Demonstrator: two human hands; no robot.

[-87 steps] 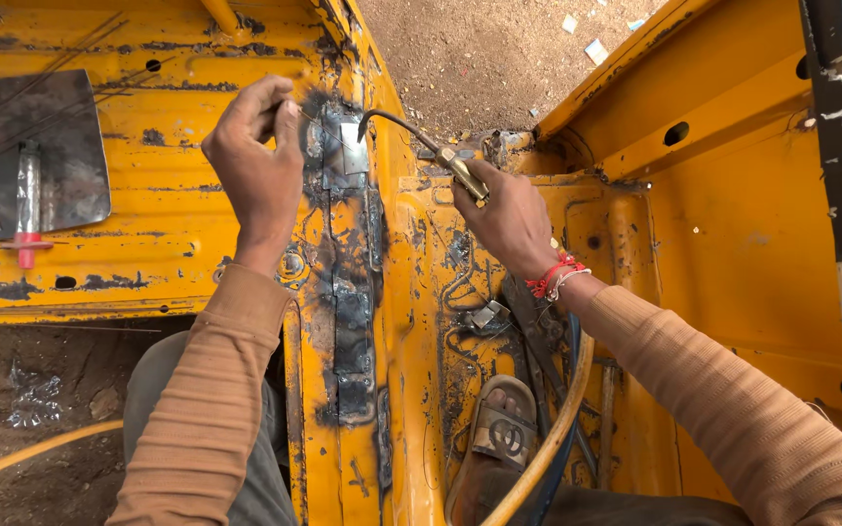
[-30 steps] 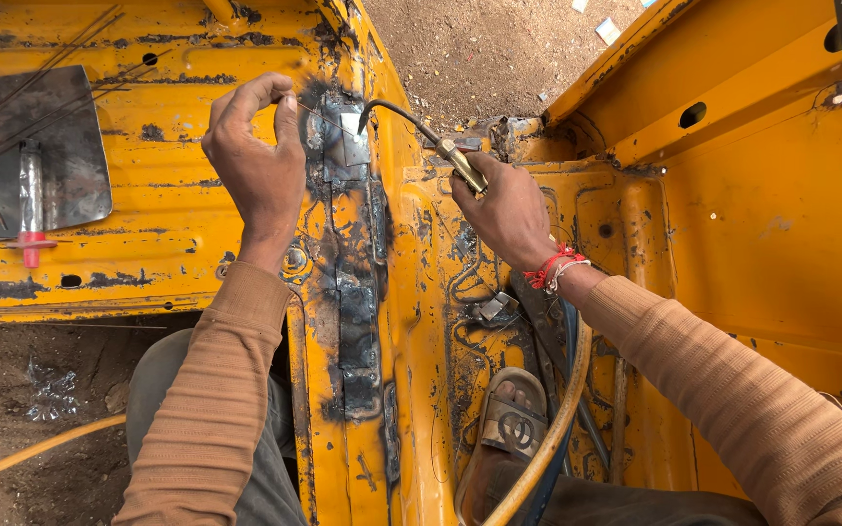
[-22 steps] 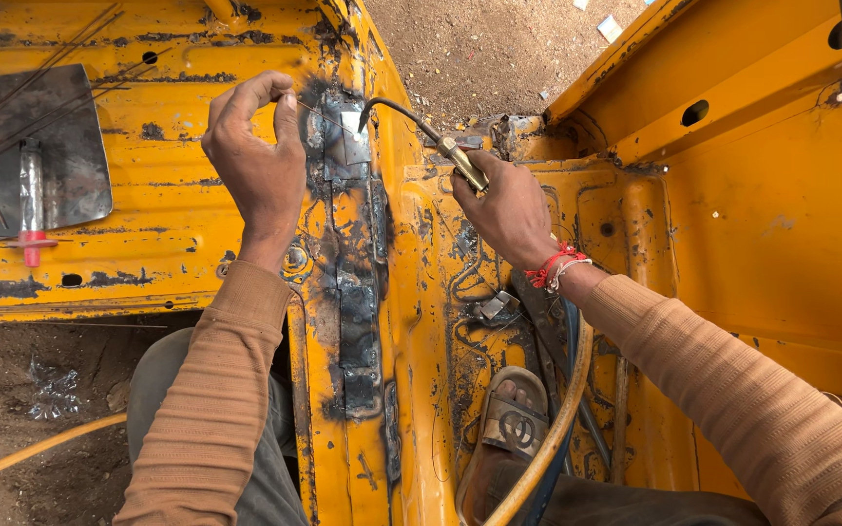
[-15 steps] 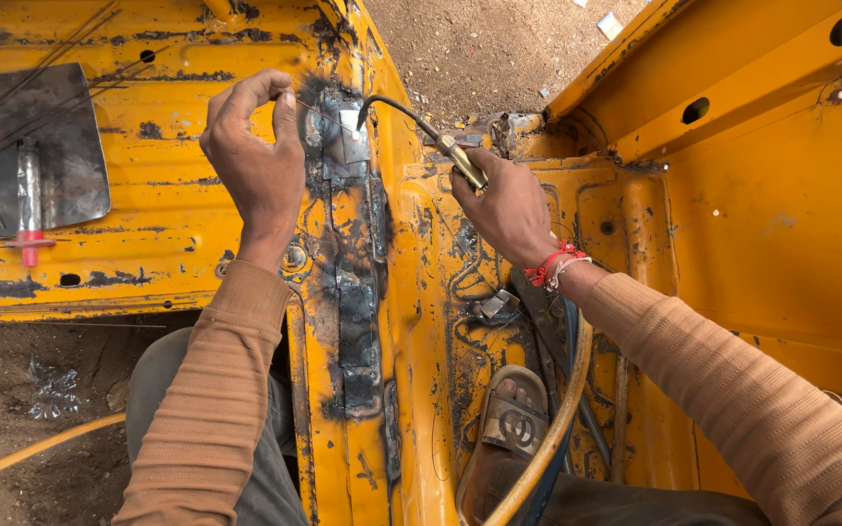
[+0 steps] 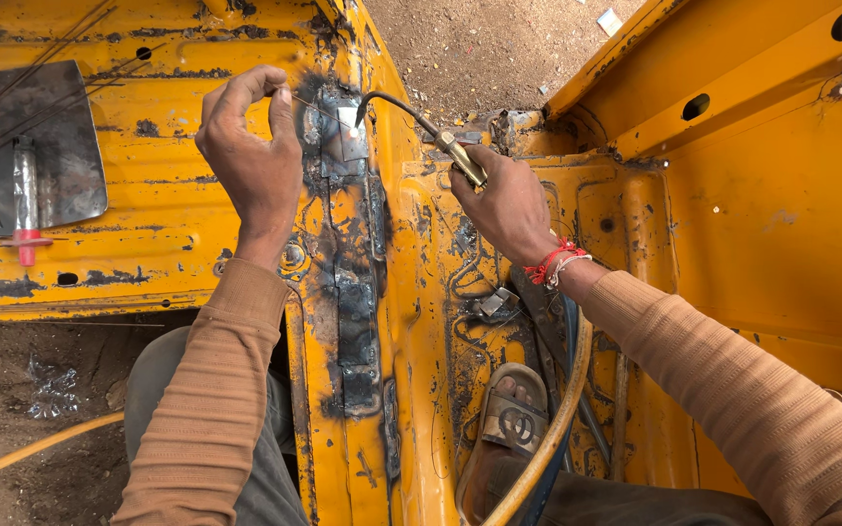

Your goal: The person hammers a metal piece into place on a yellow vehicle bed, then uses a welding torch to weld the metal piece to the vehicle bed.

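One camera only is recording, riding on the person's head and looking steeply down along both forearms. It is sitting close: the sleeves are entering from the bottom edge, and the left hand (image 5: 250, 161) and right hand (image 5: 509, 200) are filling the upper middle of the frame. The lens is facing a yellow panel (image 5: 148, 156) that is spreading over the left and centre, with a scorched seam (image 5: 353, 292) running down the middle. Bare ground (image 5: 479, 44) is showing at the top centre, and a sandal (image 5: 504, 429) at the bottom centre. No second view is sharing the scene.
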